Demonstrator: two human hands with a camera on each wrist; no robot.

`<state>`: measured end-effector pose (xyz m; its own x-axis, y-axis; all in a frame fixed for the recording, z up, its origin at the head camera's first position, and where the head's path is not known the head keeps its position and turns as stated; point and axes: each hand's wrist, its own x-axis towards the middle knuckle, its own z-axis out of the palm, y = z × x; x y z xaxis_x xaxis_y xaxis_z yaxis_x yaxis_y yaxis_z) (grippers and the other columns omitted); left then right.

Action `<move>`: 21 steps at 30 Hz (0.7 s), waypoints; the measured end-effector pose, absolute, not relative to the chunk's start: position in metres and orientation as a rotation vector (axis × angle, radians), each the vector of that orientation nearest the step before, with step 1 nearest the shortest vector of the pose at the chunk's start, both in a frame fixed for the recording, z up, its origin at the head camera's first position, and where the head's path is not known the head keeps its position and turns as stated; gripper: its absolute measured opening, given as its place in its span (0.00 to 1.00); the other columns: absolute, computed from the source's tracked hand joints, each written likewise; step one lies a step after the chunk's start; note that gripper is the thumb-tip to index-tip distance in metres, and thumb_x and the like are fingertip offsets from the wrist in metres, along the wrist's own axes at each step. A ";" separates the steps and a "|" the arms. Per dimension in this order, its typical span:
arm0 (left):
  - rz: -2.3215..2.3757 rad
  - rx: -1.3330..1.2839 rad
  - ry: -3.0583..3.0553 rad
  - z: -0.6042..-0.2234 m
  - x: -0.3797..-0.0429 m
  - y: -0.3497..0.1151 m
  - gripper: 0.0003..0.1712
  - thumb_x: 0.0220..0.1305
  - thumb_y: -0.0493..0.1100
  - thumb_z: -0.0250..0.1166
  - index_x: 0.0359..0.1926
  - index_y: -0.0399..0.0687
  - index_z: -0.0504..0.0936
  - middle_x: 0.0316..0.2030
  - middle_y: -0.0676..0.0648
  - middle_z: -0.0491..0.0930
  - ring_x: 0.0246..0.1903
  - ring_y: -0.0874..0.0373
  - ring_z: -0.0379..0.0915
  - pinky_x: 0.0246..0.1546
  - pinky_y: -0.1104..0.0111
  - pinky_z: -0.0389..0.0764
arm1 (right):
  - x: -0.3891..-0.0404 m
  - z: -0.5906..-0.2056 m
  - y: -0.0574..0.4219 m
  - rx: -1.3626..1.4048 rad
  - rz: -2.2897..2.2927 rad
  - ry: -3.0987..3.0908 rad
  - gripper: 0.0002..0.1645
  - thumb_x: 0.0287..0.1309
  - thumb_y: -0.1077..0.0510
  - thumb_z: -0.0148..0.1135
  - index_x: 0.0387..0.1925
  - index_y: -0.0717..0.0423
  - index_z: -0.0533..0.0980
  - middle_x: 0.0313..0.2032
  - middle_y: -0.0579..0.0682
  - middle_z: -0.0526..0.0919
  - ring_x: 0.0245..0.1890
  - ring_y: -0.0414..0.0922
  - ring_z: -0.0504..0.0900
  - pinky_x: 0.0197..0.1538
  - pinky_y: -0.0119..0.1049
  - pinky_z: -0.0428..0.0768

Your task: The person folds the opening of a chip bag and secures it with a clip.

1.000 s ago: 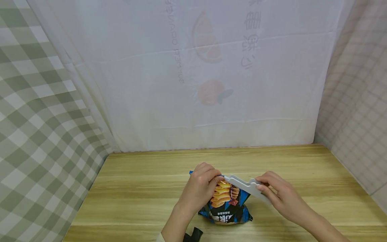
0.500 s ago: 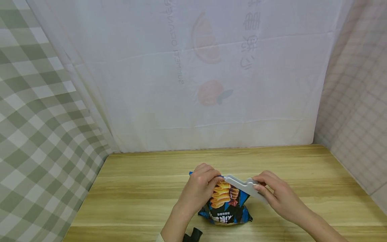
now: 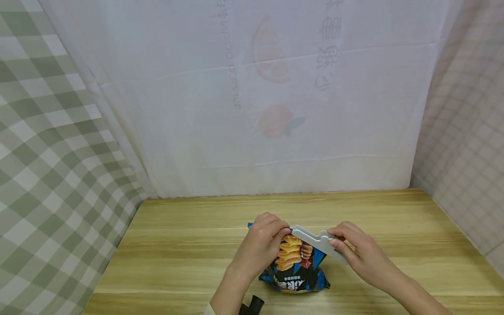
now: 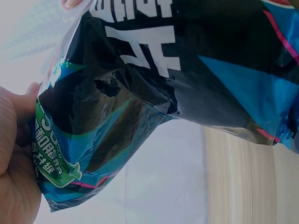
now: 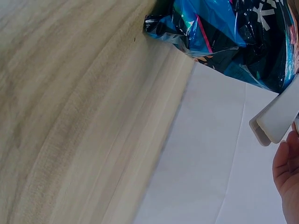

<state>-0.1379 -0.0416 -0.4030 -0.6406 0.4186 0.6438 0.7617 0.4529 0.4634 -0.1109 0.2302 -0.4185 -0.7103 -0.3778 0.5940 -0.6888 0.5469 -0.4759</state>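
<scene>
A black and blue snack bag (image 3: 293, 267), printed with golden chips, stands on the wooden table. My left hand (image 3: 260, 239) grips its top left part, fingers bent over the upper edge. In the left wrist view the bag (image 4: 154, 93) shows a green label beside my left thumb (image 4: 27, 100). My right hand (image 3: 360, 251) pinches a pale grey bag clip (image 3: 315, 240) between thumb and fingers. The clip slants along the bag's top right edge, its tip close to my left fingertips. Two layered ends of the clip (image 5: 278, 114) show in the right wrist view, below the bag (image 5: 224, 42).
A black object (image 3: 255, 305), partly hidden by my left forearm, lies at the bottom edge. White printed cloth (image 3: 197, 131) hangs behind the wooden tabletop (image 3: 177, 245). Checked cloth (image 3: 51, 144) flanks the left, and a paler grid cloth (image 3: 464, 144) the right.
My right hand and the clip have shifted slightly left, toward my left hand. The left hand and the bag stay nearly in place.
</scene>
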 end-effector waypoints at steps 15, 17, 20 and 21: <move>-1.016 -0.988 -2.253 -0.406 -0.138 -0.041 0.03 0.69 0.34 0.70 0.40 0.40 0.90 0.34 0.52 0.84 0.38 0.59 0.78 0.45 0.72 0.79 | -0.112 -0.416 0.227 0.874 1.019 -2.349 0.16 0.65 0.71 0.67 0.49 0.52 0.83 0.41 0.38 0.80 0.35 0.33 0.74 0.34 0.23 0.75; -1.014 -0.990 -2.254 -0.406 -0.138 -0.041 0.04 0.69 0.34 0.70 0.41 0.39 0.90 0.34 0.52 0.84 0.38 0.59 0.78 0.46 0.73 0.80 | -0.113 -0.415 0.226 0.883 1.021 -2.342 0.13 0.67 0.68 0.67 0.49 0.52 0.83 0.41 0.39 0.81 0.35 0.33 0.74 0.34 0.23 0.75; -1.015 -0.986 -2.260 -0.406 -0.137 -0.041 0.06 0.69 0.34 0.70 0.45 0.38 0.90 0.35 0.52 0.85 0.39 0.59 0.78 0.47 0.73 0.80 | -0.114 -0.415 0.225 0.898 1.030 -2.331 0.08 0.72 0.62 0.64 0.49 0.52 0.83 0.40 0.41 0.82 0.36 0.33 0.75 0.35 0.23 0.75; -1.017 -0.984 -2.263 -0.405 -0.137 -0.041 0.07 0.69 0.33 0.70 0.46 0.37 0.90 0.35 0.51 0.85 0.39 0.59 0.79 0.47 0.73 0.80 | -0.115 -0.415 0.225 0.903 1.034 -2.329 0.07 0.73 0.60 0.63 0.49 0.52 0.83 0.40 0.42 0.82 0.36 0.33 0.75 0.35 0.23 0.75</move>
<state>-0.1371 -0.0407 -0.4053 -0.6337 0.4174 0.6514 0.7641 0.4691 0.4428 -0.1146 0.2245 -0.4147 -0.6928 -0.3858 0.6093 -0.7107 0.5089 -0.4858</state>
